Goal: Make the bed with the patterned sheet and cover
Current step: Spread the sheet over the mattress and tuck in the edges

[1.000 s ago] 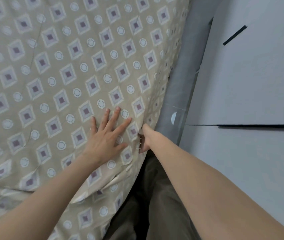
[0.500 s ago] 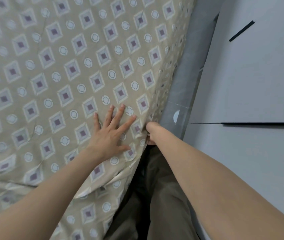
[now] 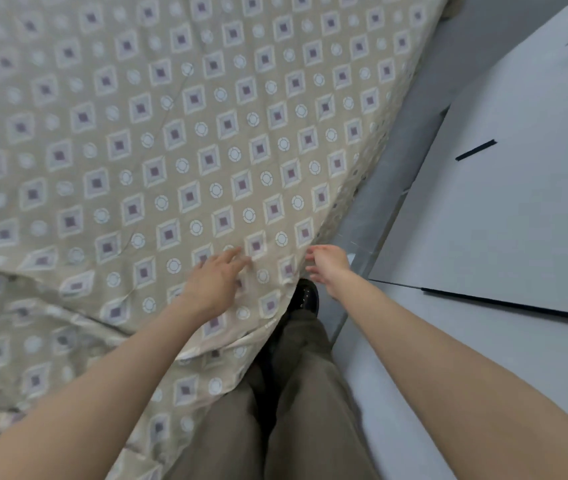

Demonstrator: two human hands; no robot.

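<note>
Head camera looks down along the side of the bed, and I see the patterned sheet [image 3: 206, 133] spread over almost all of the left and upper part of the view. It is a tan cloth with purple squares in diamonds and small white rings. It lies mostly flat on top, and its right edge hangs down the bed side. In the lower left the cloth makes a long creased ridge [image 3: 78, 317] and looks more rumpled there. The left hand [image 3: 218, 280] lies palm down on the sheet near that right edge, its fingers straight and close together, gripping nothing. The picture is a little blurred here. The right hand [image 3: 327, 266] is just beside the hanging edge, its fingers loosely spread and a bit bent, with nothing between them. If the fingertips touch the cloth, I cannot tell. Below the hands I see olive trousers [image 3: 303, 393] and one dark shoe [image 3: 305, 298], which stands close to the bed side. At the right there is a grey strip [image 3: 379, 209] along the bed, then pale grey panels [image 3: 500, 220] with a short dark slot [image 3: 475, 150].
</note>
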